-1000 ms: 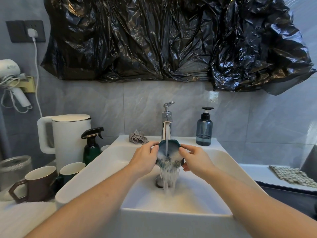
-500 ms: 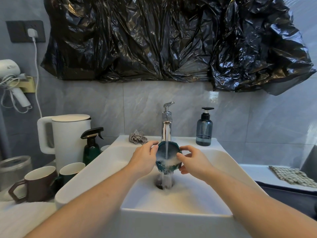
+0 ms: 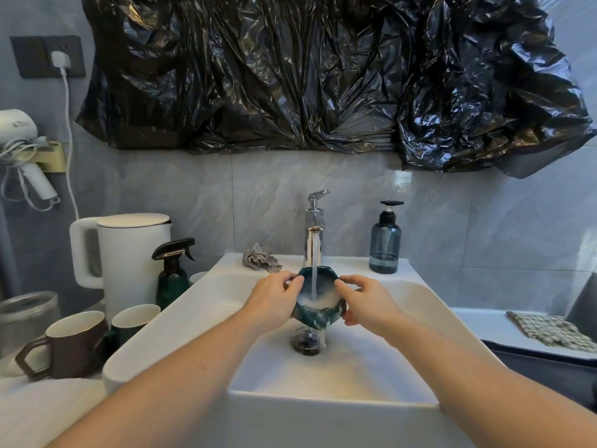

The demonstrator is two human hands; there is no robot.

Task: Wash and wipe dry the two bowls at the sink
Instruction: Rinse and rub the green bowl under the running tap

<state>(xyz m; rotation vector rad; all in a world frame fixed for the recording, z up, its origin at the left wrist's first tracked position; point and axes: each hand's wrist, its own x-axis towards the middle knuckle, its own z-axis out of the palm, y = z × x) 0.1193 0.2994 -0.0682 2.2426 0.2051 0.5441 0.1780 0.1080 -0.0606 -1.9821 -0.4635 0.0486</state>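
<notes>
The left hand (image 3: 274,302) pinches the bowl (image 3: 318,299) at its 9 o'clock rim, thumb on the lip, fingers curled under the wall. The right hand (image 3: 366,302) grips the 3 o'clock rim the same way. Between them the bowl hangs over the sink (image 3: 323,376), tilted so its mouth faces the person, right under the tap (image 3: 314,234).

The bowl is small, dark teal and glazed, with a faceted rim. I judge it stiff, fairly light even with water in it, and breakable if it drops against the basin. Wet glaze will be slippery, so a two-sided hold on the rim facets, with fingers backing the outside wall, looks the safest place to take it.

Water falls from the tap into the bowl, froths white in the lower half and spills over the 6 o'clock edge toward the drain (image 3: 305,342). Only one bowl shows; I cannot tell where the second is.

Outward: a crumpled rag (image 3: 260,262) lies on the sink ledge at 11 o'clock from the bowl, and a soap bottle (image 3: 385,244), about a quarter full, stands at 1 o'clock. At 9 o'clock, on the tabletop, stand a spray bottle (image 3: 172,273), a kettle (image 3: 129,253) and two mugs (image 3: 74,344), whose contents are hidden. A checked cloth (image 3: 549,331) lies at 3 o'clock.
</notes>
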